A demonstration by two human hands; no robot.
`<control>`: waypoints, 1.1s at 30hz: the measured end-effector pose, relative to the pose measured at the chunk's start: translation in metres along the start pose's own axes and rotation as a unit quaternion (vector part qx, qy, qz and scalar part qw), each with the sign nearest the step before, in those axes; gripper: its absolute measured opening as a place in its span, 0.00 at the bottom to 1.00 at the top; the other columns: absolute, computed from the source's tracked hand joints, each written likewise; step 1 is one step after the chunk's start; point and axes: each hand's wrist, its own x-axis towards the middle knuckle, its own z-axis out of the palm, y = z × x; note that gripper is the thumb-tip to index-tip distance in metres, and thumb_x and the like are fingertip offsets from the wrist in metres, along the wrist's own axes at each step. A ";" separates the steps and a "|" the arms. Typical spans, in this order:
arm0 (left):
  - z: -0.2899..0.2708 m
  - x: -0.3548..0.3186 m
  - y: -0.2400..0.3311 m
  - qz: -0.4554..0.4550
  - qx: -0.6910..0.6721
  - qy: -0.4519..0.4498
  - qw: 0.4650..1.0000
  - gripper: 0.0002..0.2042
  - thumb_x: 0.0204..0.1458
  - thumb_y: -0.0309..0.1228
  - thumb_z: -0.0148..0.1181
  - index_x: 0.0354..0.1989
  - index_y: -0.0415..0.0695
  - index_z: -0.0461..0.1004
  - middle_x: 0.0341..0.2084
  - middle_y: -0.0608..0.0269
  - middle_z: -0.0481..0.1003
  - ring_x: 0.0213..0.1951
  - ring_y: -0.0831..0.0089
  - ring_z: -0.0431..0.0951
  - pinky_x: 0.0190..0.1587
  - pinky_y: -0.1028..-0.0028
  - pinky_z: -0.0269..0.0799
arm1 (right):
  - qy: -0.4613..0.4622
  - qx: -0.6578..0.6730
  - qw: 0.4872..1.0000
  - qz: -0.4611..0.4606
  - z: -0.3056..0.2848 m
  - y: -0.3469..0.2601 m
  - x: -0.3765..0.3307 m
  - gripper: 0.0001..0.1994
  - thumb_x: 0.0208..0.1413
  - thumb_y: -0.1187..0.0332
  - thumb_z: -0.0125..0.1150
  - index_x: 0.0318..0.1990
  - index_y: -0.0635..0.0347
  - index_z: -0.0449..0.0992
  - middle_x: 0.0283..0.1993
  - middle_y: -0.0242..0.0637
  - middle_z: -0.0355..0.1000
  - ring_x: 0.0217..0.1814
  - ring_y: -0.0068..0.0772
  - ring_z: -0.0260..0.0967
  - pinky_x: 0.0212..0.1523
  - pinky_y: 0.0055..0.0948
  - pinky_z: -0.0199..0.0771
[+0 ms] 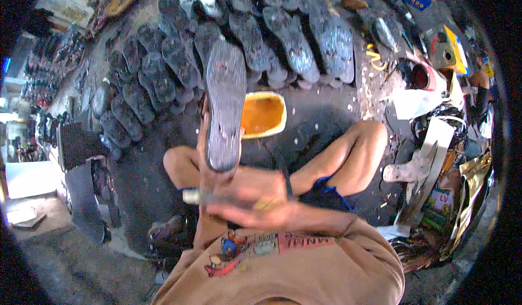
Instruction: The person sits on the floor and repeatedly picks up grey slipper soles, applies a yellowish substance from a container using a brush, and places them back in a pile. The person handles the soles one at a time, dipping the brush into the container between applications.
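A long dark grey shoe sole [225,106] stands nearly upright in front of me. My left hand [203,147] grips it from behind, with fingers showing at both edges of its lower half. Close to my lap, my right hand [250,210] is smeared by motion. It is closed round a slim brush-like tool with a pale tip [191,196] that points left; its exact kind is blurred. Just right of the sole sits a pale-rimmed tub [284,114] with amber-yellow stuff inside. The sole hides part of the tub's left side.
Rows of dark soles [291,44] lie on the ground beyond the tub and to the left. My bent knee [361,142] borders the space on the right. Further right are a white cup-like container [427,79], a shoe last [405,170] and mixed scraps.
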 end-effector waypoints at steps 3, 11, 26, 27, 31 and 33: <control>0.026 -0.011 0.013 -0.117 -0.277 0.024 0.954 0.24 0.71 0.44 0.48 0.71 0.51 0.63 0.57 0.62 0.75 0.55 0.70 0.77 0.58 0.64 0.76 | 0.155 -0.112 0.955 0.228 -0.022 0.019 0.025 0.11 0.51 0.61 0.77 0.32 0.59 0.84 0.30 0.42 0.81 0.30 0.37 0.80 0.34 0.40 0.79; 0.010 -0.007 0.001 -0.123 -0.431 -0.083 0.890 0.22 0.64 0.44 0.50 0.60 0.44 0.73 0.54 0.50 0.78 0.54 0.55 0.79 0.60 0.52 0.75 | 0.162 -0.165 0.972 0.049 -0.031 0.044 0.016 0.05 0.51 0.71 0.76 0.34 0.61 0.86 0.29 0.38 0.81 0.26 0.30 0.77 0.30 0.29 0.75; 0.007 -0.010 0.007 -0.025 -0.112 -0.082 0.990 0.26 0.61 0.46 0.57 0.65 0.48 0.70 0.54 0.58 0.79 0.52 0.61 0.80 0.53 0.57 0.76 | 0.113 -0.084 0.989 0.032 -0.039 0.009 0.012 0.13 0.47 0.64 0.81 0.39 0.55 0.86 0.32 0.34 0.81 0.30 0.31 0.77 0.33 0.31 0.76; 0.009 -0.014 0.013 -0.133 -0.304 -0.056 0.942 0.27 0.59 0.49 0.58 0.63 0.48 0.72 0.55 0.59 0.79 0.53 0.60 0.79 0.53 0.54 0.74 | 0.076 -0.152 0.982 0.082 -0.061 0.018 0.036 0.13 0.48 0.63 0.81 0.38 0.58 0.86 0.33 0.33 0.83 0.33 0.28 0.79 0.35 0.30 0.77; 0.000 -0.034 -0.004 -0.092 -0.302 -0.168 0.934 0.26 0.57 0.50 0.55 0.59 0.47 0.75 0.57 0.56 0.78 0.54 0.58 0.77 0.53 0.51 0.68 | 0.249 -0.234 0.936 0.087 -0.126 0.035 0.111 0.13 0.51 0.62 0.79 0.35 0.64 0.87 0.28 0.35 0.82 0.29 0.18 0.76 0.31 0.25 0.76; 0.001 -0.030 -0.006 -0.123 -0.308 -0.169 0.928 0.27 0.56 0.50 0.57 0.58 0.44 0.74 0.55 0.55 0.78 0.49 0.59 0.79 0.51 0.54 0.72 | 0.256 -0.188 0.946 0.071 -0.123 0.029 0.111 0.15 0.50 0.59 0.80 0.35 0.63 0.87 0.28 0.34 0.82 0.28 0.18 0.75 0.32 0.26 0.75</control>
